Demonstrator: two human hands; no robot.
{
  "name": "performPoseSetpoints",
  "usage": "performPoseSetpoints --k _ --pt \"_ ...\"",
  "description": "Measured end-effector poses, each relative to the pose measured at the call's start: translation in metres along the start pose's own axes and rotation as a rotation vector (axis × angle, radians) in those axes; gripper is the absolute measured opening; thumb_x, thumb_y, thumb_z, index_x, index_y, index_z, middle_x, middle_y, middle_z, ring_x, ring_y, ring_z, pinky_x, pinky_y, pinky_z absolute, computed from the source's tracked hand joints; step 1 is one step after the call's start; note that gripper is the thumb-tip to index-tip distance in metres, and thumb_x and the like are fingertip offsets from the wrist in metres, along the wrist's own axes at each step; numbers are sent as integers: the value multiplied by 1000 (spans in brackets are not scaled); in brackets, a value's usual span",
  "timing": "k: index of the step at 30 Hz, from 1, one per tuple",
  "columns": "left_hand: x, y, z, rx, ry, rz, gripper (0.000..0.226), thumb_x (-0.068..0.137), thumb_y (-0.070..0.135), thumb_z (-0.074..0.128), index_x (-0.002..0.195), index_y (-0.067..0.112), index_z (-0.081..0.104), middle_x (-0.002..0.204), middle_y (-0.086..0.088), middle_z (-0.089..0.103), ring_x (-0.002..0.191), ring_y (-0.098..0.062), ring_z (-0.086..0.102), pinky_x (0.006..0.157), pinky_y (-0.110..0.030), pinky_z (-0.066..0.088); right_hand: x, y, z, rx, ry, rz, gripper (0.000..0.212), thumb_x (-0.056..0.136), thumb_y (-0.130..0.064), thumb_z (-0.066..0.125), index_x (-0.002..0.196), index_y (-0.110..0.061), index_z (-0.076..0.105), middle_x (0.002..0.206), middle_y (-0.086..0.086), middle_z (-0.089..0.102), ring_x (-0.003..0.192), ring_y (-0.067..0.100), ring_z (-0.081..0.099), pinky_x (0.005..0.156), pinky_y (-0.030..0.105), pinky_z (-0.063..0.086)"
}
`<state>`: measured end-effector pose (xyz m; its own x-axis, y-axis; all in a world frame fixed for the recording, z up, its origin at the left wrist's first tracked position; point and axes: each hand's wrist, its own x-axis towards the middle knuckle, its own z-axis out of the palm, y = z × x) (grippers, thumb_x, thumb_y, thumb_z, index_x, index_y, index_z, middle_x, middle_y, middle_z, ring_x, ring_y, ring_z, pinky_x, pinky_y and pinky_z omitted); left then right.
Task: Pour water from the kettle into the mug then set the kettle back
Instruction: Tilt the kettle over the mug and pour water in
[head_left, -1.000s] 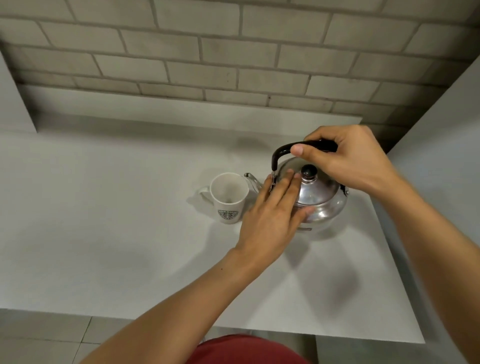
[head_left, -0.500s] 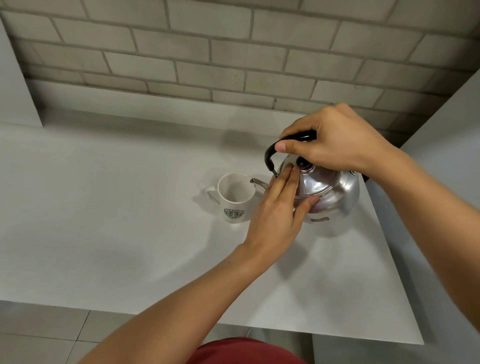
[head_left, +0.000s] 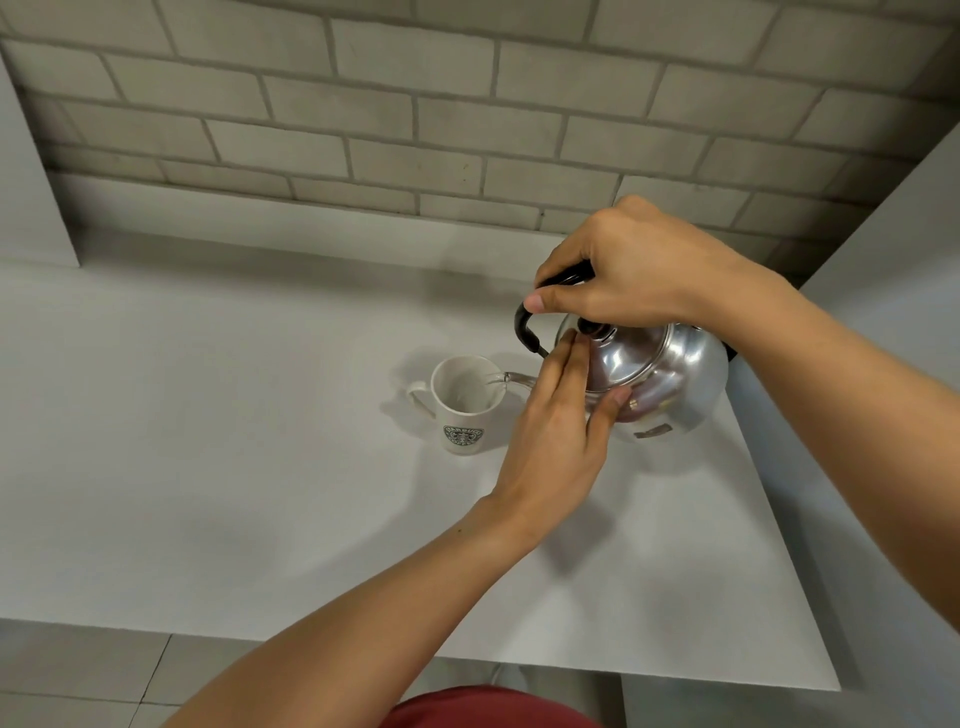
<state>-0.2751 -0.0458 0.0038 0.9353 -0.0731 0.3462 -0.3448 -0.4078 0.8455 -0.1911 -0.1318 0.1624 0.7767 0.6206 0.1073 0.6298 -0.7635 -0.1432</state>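
Observation:
A shiny steel kettle (head_left: 670, 384) with a black handle is lifted off the counter and tipped to the left. Its spout (head_left: 514, 380) reaches over the rim of a white mug (head_left: 464, 410) with a green logo, and water runs from it into the mug. My right hand (head_left: 628, 270) is closed around the black handle from above. My left hand (head_left: 561, 431) lies flat against the kettle's lid and front, fingers beside the black lid knob (head_left: 592, 326), thumb on the body. The mug stands upright, its handle pointing left.
The pale counter (head_left: 234, 441) ends at a front edge near me and at a right edge just past the kettle. A brick wall (head_left: 415, 114) rises behind. Grey side panels stand at far left and right. Floor tiles show below the counter.
The kettle has risen off the counter and tipped left, bringing the spout over the mug's rim. Both hands moved with it. Water now runs into the mug.

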Motion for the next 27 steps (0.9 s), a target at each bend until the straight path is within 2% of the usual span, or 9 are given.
performPoseSetpoints --k 2,5,7,11,15,18,22,27 --pt "1 0 1 -14 9 -2 62 108 37 50 161 13 28 166 -1 31 152 -12 33 119 -18 29 1 -1 -2 -4 -6 9 26 93 -55 71 100 -34 85 64 -9 73 62 2 59 61 36 52" --pt "2 1 2 -28 28 4 60 108 37 51 160 16 30 164 1 34 149 -9 35 113 -6 24 2 -2 -5 -14 -16 17 27 92 -58 70 98 -36 85 62 -10 71 61 2 58 59 35 51" --pt "3 2 3 -39 42 10 59 107 39 52 159 17 32 162 1 37 148 -8 37 112 -3 23 2 -3 -8 -36 -29 16 29 91 -59 69 98 -35 84 68 -9 75 66 5 63 63 39 56" --pt "6 0 5 -60 60 15 60 105 42 54 158 18 38 161 1 41 147 -8 39 116 -9 28 3 -4 -11 -70 -33 18 33 91 -61 66 98 -35 84 79 -7 80 79 14 70 71 43 60" --pt "9 -1 7 -64 69 13 60 104 44 55 156 19 40 160 2 43 145 -7 41 114 -9 30 3 -4 -13 -88 -33 30 34 91 -61 66 97 -34 84 75 -7 78 72 11 66 69 44 60" --pt "11 -2 9 -56 73 11 61 104 44 56 156 18 41 160 1 44 144 -11 44 115 -22 36 4 -4 -14 -98 -40 25 33 92 -59 66 97 -32 84 74 -7 77 71 13 65 69 42 59" --pt "12 -3 12 -82 86 5 61 103 46 57 156 21 41 157 4 46 134 -16 55 108 -35 46 5 -5 -13 -108 -46 12 31 93 -57 66 97 -31 84 72 -8 75 67 10 60 66 40 56" --pt "12 -5 14 -119 124 -11 60 102 46 59 155 22 42 154 13 44 134 -10 54 106 -36 48 9 -8 -13 -126 -58 -8 31 93 -56 65 97 -31 84 75 -8 75 73 18 61 69 41 57"
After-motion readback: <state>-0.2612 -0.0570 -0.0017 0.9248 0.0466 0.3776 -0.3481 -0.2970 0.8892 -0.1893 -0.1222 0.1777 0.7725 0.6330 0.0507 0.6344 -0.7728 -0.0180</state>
